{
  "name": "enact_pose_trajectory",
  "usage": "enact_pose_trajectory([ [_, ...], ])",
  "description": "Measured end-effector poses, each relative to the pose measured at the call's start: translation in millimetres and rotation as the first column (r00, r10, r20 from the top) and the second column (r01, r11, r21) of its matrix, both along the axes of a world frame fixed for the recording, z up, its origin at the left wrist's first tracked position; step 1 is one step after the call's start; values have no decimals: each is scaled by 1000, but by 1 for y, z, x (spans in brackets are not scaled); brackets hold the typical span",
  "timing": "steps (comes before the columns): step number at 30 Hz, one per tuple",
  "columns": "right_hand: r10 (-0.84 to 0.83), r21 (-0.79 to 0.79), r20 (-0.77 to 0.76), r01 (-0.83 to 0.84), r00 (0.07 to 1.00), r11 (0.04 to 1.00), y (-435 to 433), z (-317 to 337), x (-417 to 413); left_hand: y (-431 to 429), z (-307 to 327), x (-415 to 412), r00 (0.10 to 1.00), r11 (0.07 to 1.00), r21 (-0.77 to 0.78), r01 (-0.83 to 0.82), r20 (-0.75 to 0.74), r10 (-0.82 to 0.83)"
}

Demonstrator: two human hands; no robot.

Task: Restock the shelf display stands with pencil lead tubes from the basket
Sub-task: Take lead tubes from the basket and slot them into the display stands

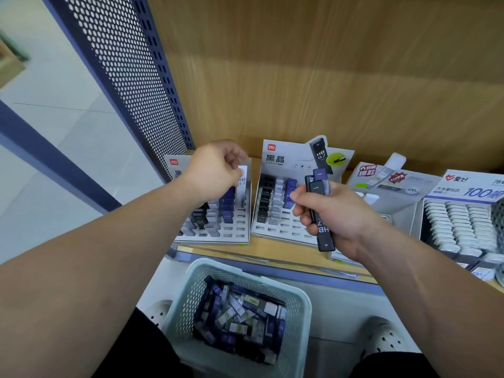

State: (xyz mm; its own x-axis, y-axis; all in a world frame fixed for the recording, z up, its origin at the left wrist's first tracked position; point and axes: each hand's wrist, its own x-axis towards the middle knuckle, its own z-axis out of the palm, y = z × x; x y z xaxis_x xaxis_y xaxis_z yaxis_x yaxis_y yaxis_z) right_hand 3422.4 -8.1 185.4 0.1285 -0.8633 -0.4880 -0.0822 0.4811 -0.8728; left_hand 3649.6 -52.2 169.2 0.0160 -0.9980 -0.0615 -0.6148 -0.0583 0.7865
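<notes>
Step in hand: insertion. The left hand (215,170) pinches a white tube (243,184) at its top end, grip closed, over the right column of the left display stand (240,234). Whether the tube has entered a slot cannot be told. The right hand (335,214) has its grip curled round a bundle of dark and purple tubes (321,186), just near of the middle display stand (281,227). The basket (305,298), near, holds loose stock. Next move, as judged: align the tube upright with a free slot, then press down.
</notes>
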Motion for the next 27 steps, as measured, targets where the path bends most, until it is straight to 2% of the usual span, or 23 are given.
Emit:
enact_pose_trajectory([
  [4, 0, -4, 15, 0, 1000, 1000, 5, 2, 0, 2, 0, -2, 998, 995, -82, -52, 42, 56],
  [8, -14, -6, 37, 15, 999, 1000, 10, 4, -4, 4, -3, -2, 975, 985, -171, 22, 220, 16],
  [13, -29, -8, 36, 29, 999, 1000, 11, 6, -13, 4, -25, 8, 931, 994, -74, 82, 362, -50],
  [20, -23, 11, 41, 23, 999, 1000, 1, 5, -12, -2, -39, 11, 909, 994, -47, 104, 409, -76],
  [27, 3, 15, 30, -3, 1000, 1000, -5, 4, -10, -5, -38, 11, 876, 981, -29, 194, 455, -160],
])
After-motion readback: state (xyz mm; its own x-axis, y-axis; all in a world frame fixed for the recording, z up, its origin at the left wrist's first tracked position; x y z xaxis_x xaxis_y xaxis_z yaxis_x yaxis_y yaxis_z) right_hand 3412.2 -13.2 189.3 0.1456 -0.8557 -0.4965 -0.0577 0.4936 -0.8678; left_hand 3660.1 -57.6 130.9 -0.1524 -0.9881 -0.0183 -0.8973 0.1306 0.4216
